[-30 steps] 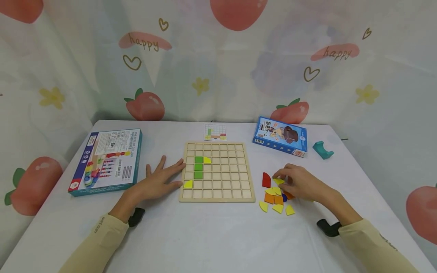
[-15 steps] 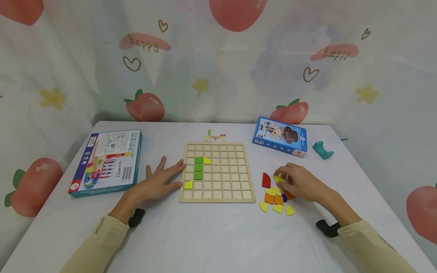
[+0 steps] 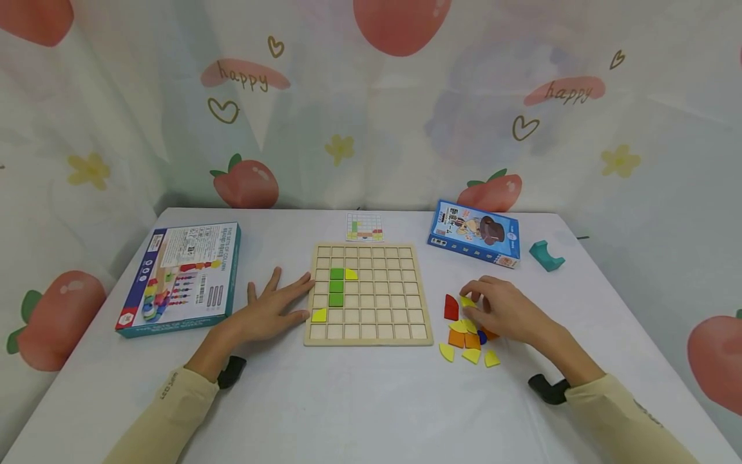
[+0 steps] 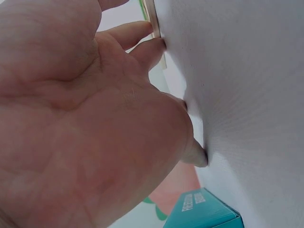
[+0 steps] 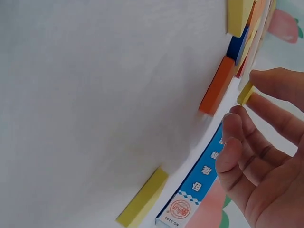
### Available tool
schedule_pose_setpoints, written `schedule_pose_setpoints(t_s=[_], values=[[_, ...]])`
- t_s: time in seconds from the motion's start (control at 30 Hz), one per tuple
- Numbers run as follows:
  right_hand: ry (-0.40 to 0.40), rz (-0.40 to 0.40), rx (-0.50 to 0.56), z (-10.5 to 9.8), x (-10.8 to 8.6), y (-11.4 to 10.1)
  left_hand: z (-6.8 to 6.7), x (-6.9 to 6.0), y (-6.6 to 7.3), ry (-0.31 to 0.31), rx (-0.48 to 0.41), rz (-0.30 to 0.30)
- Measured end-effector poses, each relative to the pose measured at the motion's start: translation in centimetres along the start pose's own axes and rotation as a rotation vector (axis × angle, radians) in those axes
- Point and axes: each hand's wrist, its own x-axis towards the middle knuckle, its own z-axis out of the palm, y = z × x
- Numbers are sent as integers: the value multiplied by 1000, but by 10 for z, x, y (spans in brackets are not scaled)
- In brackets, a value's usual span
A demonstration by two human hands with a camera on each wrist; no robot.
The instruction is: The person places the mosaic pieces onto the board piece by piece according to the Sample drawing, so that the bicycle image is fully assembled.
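My right hand (image 3: pixel 507 312) pinches a small yellow tile (image 5: pixel 245 93) between thumb and finger, just over the loose pieces on the table's right side. Under and beside it lie a red tile (image 3: pixel 451 307), orange tiles (image 3: pixel 456 338), a partly covered blue tile (image 3: pixel 482 337) and several yellow fan-shaped tiles (image 3: pixel 446 352). My left hand (image 3: pixel 268 314) rests with spread fingers on the cloth, fingertips at the left edge of a wooden grid board (image 3: pixel 371 342). On the board sit green square tiles (image 3: pixel 336 285) in a column, one yellow tile (image 3: pixel 351 274) beside the top one and another yellow tile (image 3: pixel 319 315) lower left.
A card with a coloured grid pattern (image 3: pixel 364 227) lies behind the board. To the left is a large boxed toy (image 3: pixel 182 277); at the back right are a blue box (image 3: pixel 475 232) and a teal curved object (image 3: pixel 546 256). Printed cloth hangs behind the table.
My right hand has shifted slightly left with the yellow tile in its fingers. The left hand and the tiles on the board stay as they were.
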Motion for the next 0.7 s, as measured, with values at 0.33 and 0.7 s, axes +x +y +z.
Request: schedule_pose_setpoints(t_s=[0.33,0.7], values=[[-22,-11,59,3,4,-16,0,-1,1,5,5,2],[4,-51,51,12,10,-32,1,-1,0,7,9,-3]])
